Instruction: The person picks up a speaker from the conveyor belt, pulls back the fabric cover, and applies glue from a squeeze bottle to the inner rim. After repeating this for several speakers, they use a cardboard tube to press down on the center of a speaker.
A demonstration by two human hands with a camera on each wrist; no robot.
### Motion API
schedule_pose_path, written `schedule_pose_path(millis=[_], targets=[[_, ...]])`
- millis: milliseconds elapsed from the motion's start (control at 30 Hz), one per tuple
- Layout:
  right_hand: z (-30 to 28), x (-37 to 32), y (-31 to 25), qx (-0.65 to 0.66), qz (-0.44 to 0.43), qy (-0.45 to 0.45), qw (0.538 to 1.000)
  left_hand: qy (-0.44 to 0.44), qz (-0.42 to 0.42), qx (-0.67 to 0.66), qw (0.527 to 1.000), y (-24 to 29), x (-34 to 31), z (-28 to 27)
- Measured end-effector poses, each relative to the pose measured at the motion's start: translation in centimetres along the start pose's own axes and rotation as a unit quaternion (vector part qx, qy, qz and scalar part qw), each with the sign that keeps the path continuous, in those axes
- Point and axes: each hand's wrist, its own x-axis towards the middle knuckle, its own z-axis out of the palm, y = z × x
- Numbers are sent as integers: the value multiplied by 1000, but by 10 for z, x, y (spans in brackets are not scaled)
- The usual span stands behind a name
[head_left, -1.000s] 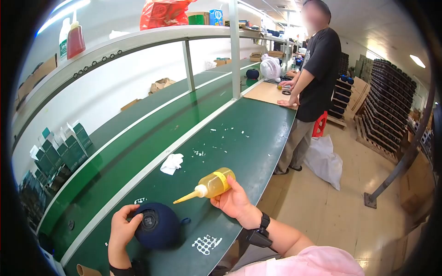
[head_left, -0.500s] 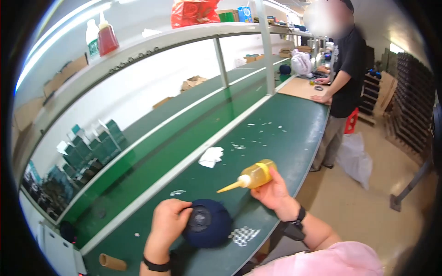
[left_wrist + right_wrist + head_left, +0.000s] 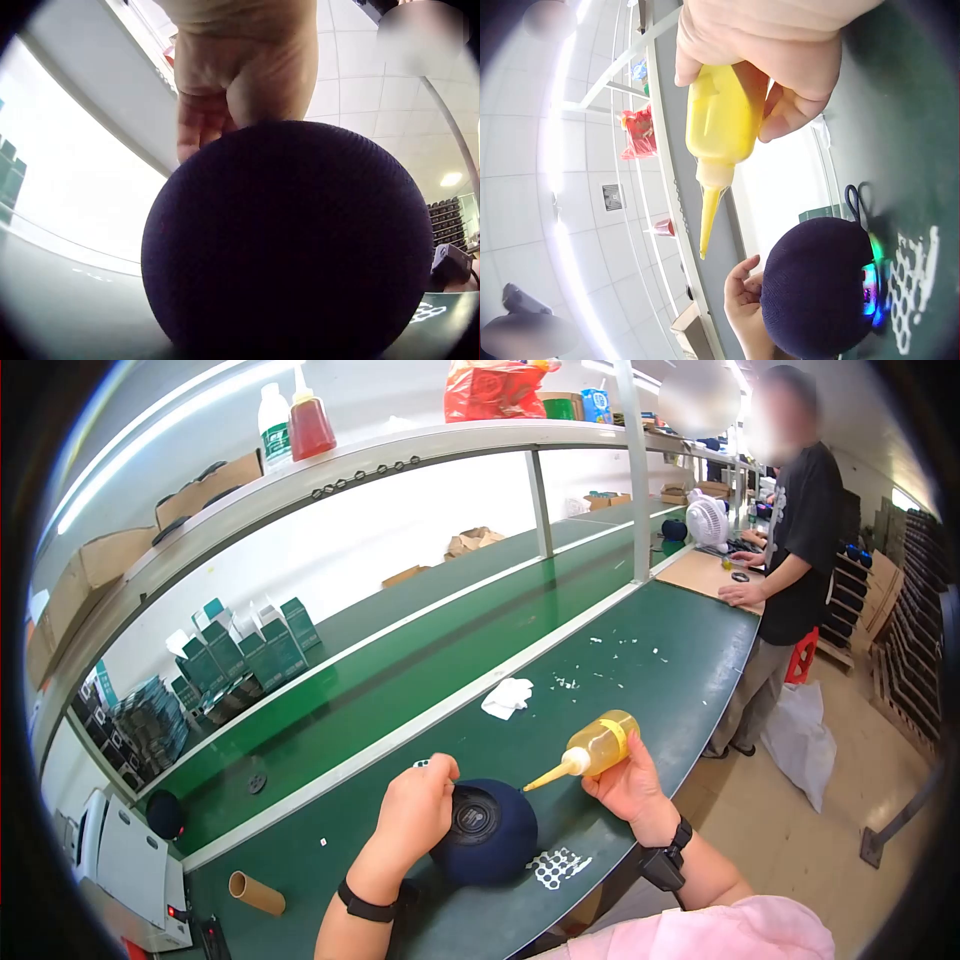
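A round navy fabric-covered speaker [image 3: 508, 850] sits on the green bench, its dark circular panel [image 3: 474, 816] facing up and towards me. My left hand [image 3: 418, 810] holds it at the panel's far-left edge, fingers bent; the fingertips are hidden in the head view. In my right hand [image 3: 632, 785] is a clear squeeze bottle [image 3: 606, 744] of yellow liquid, gripped between thumb and fingers. Its narrow yellow nozzle [image 3: 548, 776] slants down to the left, tip close to the speaker's upper right side. Coloured light [image 3: 869, 289] glows at the speaker's base in the right wrist view.
A white honeycomb-patterned piece [image 3: 545, 870] lies right of the speaker. Beyond are a crumpled white cloth [image 3: 507, 698] and scattered white scraps. A cardboard tube [image 3: 256, 893] stands at the left, near a white machine [image 3: 130, 870]. Another person [image 3: 800, 530] stands at the bench's far end.
The view has swung left, shifting everything rightward. The bottle's nozzle has come nearer the speaker. My left hand has moved a little over the speaker's edge and keeps its hold.
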Motion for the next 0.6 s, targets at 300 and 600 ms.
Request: schedule_pose_path(millis=[300,600], targets=[[-6,3,1,9,3,-4,1000,23,-111,-119,987,-13,-3,5],[0,5,3,-25,-49,2,998,2,-175,-300,938,-36,-8,16]])
